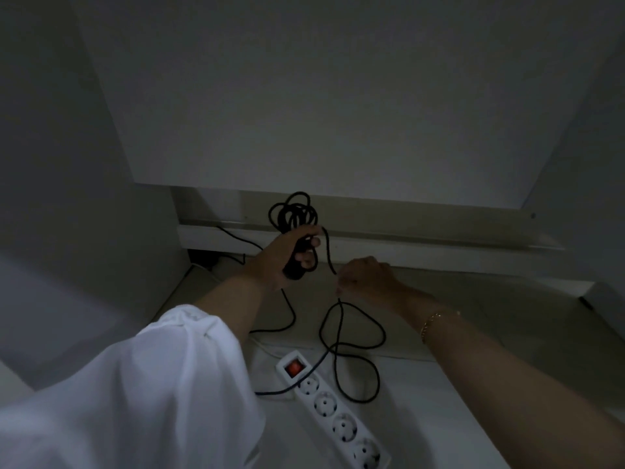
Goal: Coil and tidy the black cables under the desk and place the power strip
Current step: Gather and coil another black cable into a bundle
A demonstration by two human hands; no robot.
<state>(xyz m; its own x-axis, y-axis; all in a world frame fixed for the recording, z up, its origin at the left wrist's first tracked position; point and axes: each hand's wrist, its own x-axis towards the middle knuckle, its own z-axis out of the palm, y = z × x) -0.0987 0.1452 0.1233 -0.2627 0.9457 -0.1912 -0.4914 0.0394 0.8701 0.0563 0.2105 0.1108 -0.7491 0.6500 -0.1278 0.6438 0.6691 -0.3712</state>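
Coils [293, 211] gripped by left hand [287, 260] may spill if right hand [367, 279], pinching the slack cable [329, 257], yanks its floor tangle [355, 363].

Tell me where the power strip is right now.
The power strip lies on the floor at bottom centre of the head view, just right of the white sleeve, with loose black cable loops beside its red switch end.

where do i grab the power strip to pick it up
Take the power strip across its narrow width at the middle sockets, coming straight down from above. It lies flat with its sockets up, and both long edges look free. Avoid the red switch end, where the black cable crosses it.
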